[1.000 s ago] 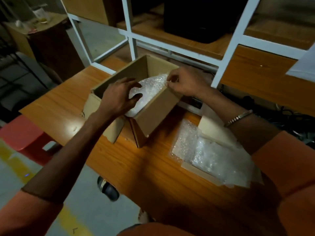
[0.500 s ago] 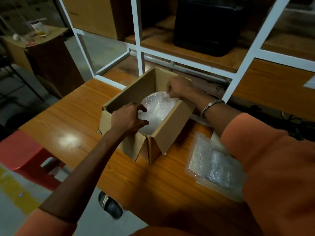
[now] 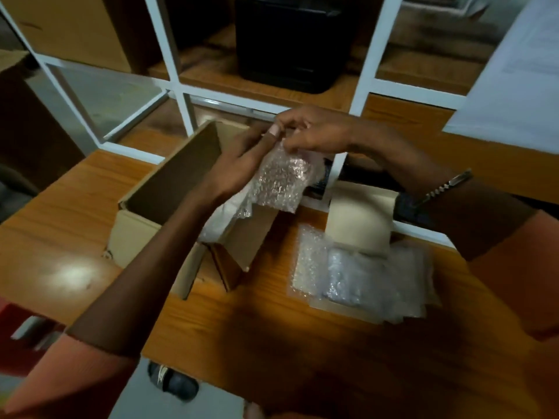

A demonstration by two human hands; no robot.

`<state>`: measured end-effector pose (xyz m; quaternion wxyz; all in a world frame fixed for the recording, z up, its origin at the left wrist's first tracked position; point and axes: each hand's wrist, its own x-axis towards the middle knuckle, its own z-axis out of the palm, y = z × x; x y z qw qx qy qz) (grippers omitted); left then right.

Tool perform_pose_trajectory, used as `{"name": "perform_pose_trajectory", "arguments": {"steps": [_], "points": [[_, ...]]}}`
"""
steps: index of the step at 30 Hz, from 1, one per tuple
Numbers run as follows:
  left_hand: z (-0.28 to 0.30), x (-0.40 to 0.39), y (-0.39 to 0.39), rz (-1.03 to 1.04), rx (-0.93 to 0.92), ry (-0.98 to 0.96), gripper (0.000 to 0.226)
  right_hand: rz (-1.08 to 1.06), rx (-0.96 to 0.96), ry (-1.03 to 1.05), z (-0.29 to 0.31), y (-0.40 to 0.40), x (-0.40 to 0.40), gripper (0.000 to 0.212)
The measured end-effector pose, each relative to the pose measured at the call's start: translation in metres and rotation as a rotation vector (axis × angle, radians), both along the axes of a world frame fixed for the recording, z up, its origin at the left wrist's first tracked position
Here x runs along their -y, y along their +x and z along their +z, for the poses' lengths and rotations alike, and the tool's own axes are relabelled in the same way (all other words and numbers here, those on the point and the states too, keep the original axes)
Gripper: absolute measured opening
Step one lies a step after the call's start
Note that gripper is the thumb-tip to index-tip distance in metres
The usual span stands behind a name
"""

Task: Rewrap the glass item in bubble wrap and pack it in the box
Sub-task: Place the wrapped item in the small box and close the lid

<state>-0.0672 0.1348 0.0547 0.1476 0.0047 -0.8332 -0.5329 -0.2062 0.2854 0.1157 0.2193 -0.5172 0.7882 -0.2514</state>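
Fingers [image 3: 273,137] on bubble wrap [image 3: 279,179]

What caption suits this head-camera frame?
Both hands, left and right, hold a bubble-wrapped bundle above the open cardboard box on a wooden table.

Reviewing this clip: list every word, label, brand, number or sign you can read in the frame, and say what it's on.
None can be read.
The white sheet at upper right carries faint lines, too blurred to read.
The cardboard box, the bubble-wrapped item and the black box on the shelf show no legible print.
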Motion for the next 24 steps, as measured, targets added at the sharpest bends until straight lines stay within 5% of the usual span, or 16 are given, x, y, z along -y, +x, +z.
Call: {"name": "perform_pose_trajectory", "arguments": {"steps": [6, 9, 15, 20, 24], "points": [[-0.014, -0.071, -0.031, -0.143, 0.116, 0.135, 0.052, -0.151, 0.067, 0.048, 0.007, -0.029, -0.105, 0.023], [-0.018, -0.093, -0.049, -0.164, 0.187, -0.048, 0.034, -0.202, 0.028, 0.154, 0.011, -0.043, -0.163, 0.032], [-0.043, -0.121, -0.068, -0.369, 0.505, -0.350, 0.044, -0.309, 0.199, 0.346, -0.011, -0.062, -0.266, 0.029], [-0.079, -0.114, -0.070, -0.426, 0.698, -0.420, 0.085, -0.396, 0.179, 0.519, -0.067, -0.077, -0.332, 0.024], [-0.096, -0.105, -0.067, -0.475, 0.802, -0.483, 0.093, -0.404, 0.273, 0.543, -0.107, -0.075, -0.365, 0.018]]}}
